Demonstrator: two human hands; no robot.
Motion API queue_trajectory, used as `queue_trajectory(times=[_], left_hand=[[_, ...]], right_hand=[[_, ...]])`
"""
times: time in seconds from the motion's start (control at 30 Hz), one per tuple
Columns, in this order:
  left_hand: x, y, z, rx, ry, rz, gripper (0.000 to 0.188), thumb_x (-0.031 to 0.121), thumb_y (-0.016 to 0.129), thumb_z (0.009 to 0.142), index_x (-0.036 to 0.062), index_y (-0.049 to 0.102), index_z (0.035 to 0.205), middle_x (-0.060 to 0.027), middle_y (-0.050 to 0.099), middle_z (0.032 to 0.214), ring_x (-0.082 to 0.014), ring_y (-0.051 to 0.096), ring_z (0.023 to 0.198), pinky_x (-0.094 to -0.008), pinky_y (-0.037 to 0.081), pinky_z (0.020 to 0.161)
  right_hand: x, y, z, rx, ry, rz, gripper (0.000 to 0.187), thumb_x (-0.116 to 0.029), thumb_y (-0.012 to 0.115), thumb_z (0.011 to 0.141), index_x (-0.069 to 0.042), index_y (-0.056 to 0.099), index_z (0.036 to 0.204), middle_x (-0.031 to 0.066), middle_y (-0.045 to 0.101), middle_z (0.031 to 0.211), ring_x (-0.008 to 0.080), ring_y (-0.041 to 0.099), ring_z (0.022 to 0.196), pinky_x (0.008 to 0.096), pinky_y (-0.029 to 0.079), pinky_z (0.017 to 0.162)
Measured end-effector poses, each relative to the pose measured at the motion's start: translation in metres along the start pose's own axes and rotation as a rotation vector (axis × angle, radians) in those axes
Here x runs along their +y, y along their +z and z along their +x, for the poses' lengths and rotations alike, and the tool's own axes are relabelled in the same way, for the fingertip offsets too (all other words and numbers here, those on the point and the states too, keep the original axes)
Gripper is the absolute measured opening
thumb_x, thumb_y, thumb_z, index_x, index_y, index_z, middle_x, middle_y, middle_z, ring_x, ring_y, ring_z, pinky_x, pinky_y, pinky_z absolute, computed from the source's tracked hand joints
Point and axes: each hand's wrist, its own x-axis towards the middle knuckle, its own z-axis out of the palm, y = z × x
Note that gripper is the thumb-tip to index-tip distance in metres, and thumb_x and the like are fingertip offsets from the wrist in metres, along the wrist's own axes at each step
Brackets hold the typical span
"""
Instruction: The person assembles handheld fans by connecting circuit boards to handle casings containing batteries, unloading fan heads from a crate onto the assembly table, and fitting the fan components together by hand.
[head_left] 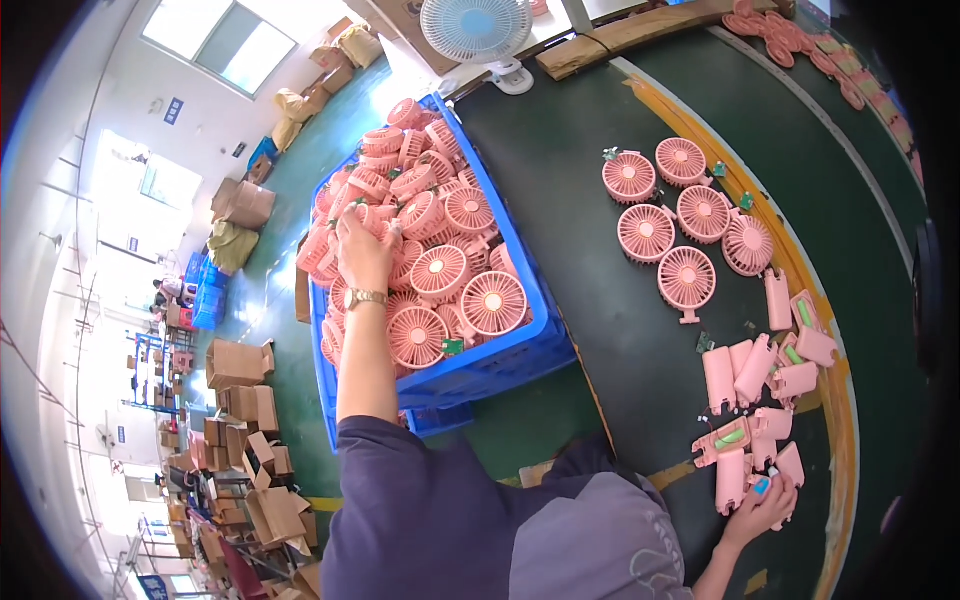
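Note:
A blue plastic crate on my left is heaped with round pink fan heads. My left hand, a watch on its wrist, reaches into the heap, with fingers and thumb curled about a fan head that they partly hide. At the lower right, my right hand is closed over a pink fan handle at the near end of a pile of handle shells. Something blue sits at one of its fingertips. Several loose fan heads lie farther up the dark table.
Green circuit boards lie by the loose fan heads. Yellow tape runs along the table's right side. A white-and-blue desk fan and a wooden beam stand beyond. Cardboard boxes fill the floor at left.

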Motion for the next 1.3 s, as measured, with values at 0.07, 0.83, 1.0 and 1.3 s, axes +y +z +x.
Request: queue_trajectory(times=[0.07, 0.83, 1.0, 1.3], left_hand=[[0.001, 0.011, -0.006, 0.026, 0.066, -0.119, 0.08, 0.042, 0.08, 0.065, 0.0115, 0.044, 0.13, -0.022, 0.051, 0.126, -0.0352, 0.046, 0.122, -0.0504, 0.026, 0.108], [0.329, -0.005, -0.093, -0.299, 0.533, -0.543, 0.072, 0.027, 0.082, 0.064, 0.02, 0.049, 0.127, -0.0217, 0.034, 0.139, -0.0442, 0.043, 0.122, -0.0465, 0.044, 0.098], [0.183, -0.055, -0.034, -0.248, 0.387, -0.29, 0.063, 0.04, 0.074, 0.071, 0.0158, 0.054, 0.126, -0.0163, 0.057, 0.121, -0.0305, 0.054, 0.112, -0.041, 0.046, 0.092], [0.051, -0.033, -0.04, -0.56, 0.204, -0.362, 0.071, 0.051, 0.069, 0.077, 0.0131, 0.047, 0.132, -0.0226, 0.059, 0.118, -0.0371, 0.054, 0.114, -0.0489, 0.04, 0.098]], right_hand=[[-0.003, -0.004, -0.001, 0.019, -0.002, 0.014, 0.032, -0.023, 0.049, 0.091, 0.004, 0.056, 0.108, 0.0174, 0.051, 0.122, 0.0379, 0.04, 0.119, 0.0493, 0.028, 0.103], [-0.011, 0.0, 0.001, 0.058, -0.007, 0.16, 0.031, -0.026, 0.051, 0.092, 0.004, 0.056, 0.101, 0.0151, 0.053, 0.114, 0.0334, 0.042, 0.114, 0.0467, 0.03, 0.099], [-0.017, -0.009, 0.004, 0.062, -0.009, 0.112, 0.029, -0.024, 0.051, 0.092, 0.004, 0.056, 0.1, 0.0153, 0.054, 0.113, 0.0335, 0.042, 0.113, 0.0468, 0.03, 0.097], [-0.016, -0.007, 0.003, 0.022, -0.047, 0.171, 0.029, -0.023, 0.051, 0.092, 0.004, 0.057, 0.102, 0.0152, 0.054, 0.112, 0.0338, 0.042, 0.113, 0.0475, 0.03, 0.1]])
